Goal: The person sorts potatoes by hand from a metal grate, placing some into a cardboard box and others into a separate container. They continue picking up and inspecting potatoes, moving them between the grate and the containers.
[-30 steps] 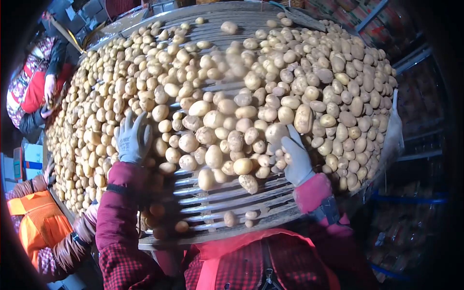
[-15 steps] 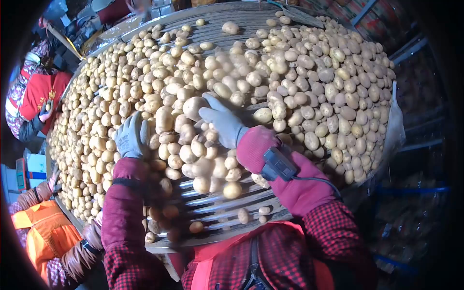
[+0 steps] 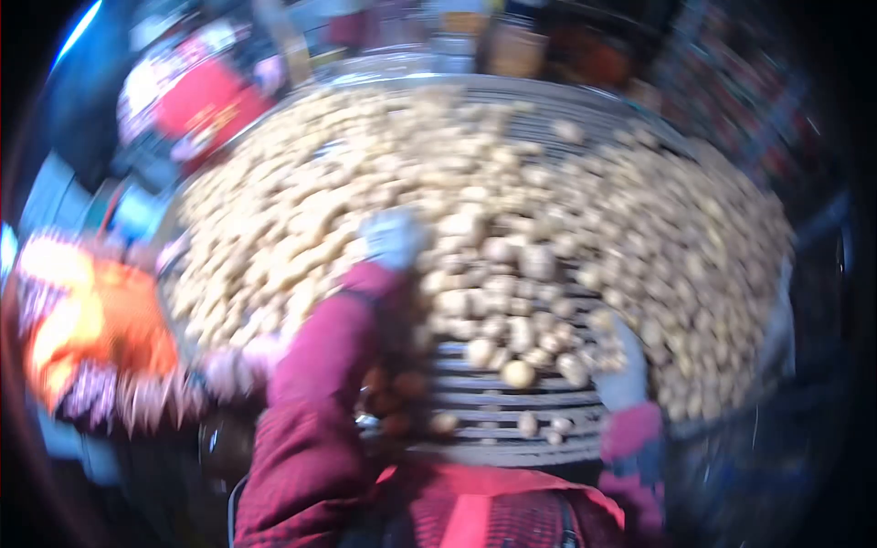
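Note:
Potatoes (image 3: 518, 374) in a broad heap cover a slatted metal table (image 3: 489, 425). My left hand (image 3: 391, 239), in a grey-blue glove, rests at the middle of the heap, potatoes all round it. Motion blur smears its fingers. My right hand (image 3: 625, 367), gloved alike, is low at the right edge of the bare slats, beside potatoes at its fingertips. Blur hides whether any of them is held. A larger potato (image 3: 537, 262) lies among the others between my hands.
A person in an orange vest (image 3: 105, 320) stands at the left, with an arm stretched towards the heap. Another person in a red apron (image 3: 208, 105) is at the far left edge. Clear plastic sheeting (image 3: 779, 315) hangs at the table's right side.
The whole view has swung, so the table sits further right and lower. My right hand has left the large potato mid-heap and come down to the right. Both hands are now blurred.

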{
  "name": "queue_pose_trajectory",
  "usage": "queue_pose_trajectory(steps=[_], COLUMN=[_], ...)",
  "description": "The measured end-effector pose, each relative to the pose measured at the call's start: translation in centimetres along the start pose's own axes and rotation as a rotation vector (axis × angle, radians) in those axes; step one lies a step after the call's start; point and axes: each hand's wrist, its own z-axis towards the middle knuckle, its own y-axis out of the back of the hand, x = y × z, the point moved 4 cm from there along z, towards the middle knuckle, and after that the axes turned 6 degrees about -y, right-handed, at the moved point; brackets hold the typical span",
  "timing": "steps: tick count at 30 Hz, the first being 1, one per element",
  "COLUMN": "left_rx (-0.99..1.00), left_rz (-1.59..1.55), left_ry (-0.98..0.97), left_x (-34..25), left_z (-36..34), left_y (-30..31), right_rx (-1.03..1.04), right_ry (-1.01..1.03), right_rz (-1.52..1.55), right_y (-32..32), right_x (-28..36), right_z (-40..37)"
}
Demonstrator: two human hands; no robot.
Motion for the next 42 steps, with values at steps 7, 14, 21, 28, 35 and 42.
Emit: queue_pose_trajectory(steps=[7, 14, 21, 28, 35, 42], left_rx=[-0.246, -0.167, -0.267, 0.022, -0.041, -0.305], left_rz=[-0.021, -0.021, -0.042, -0.06, -0.419, -0.907], left_ry=[0.045, -0.066, -0.609, -0.614, -1.126, -1.476], left_x=[0.1, -7.0, -22.3, -29.4, -50.3, -69.0], left_z=[-4.3, -8.7, -17.1, -11.1, -5.4, -4.4], left_y=[-1.4, 1.6, -0.3, -0.5, -0.5, -5.3], right_rx=[-0.113, 0.228, 0.123, -0.241, -0.993, -1.052], right_ry=[-0.021, -0.127, -0.135, 0.293, 0.554, 0.935], right_rz=[-0.073, 0.083, 0.178, -0.063, -0.067, -0.344], right_y=[-2.7, -1.2, -0.2, 15.1, 24.9, 35.1], right_x=[0.3, -1.9, -0.2, 7.2, 17.2, 11.5], right_z=[-5.1, -1.6, -1.1, -5.7, -15.3, -12.6])
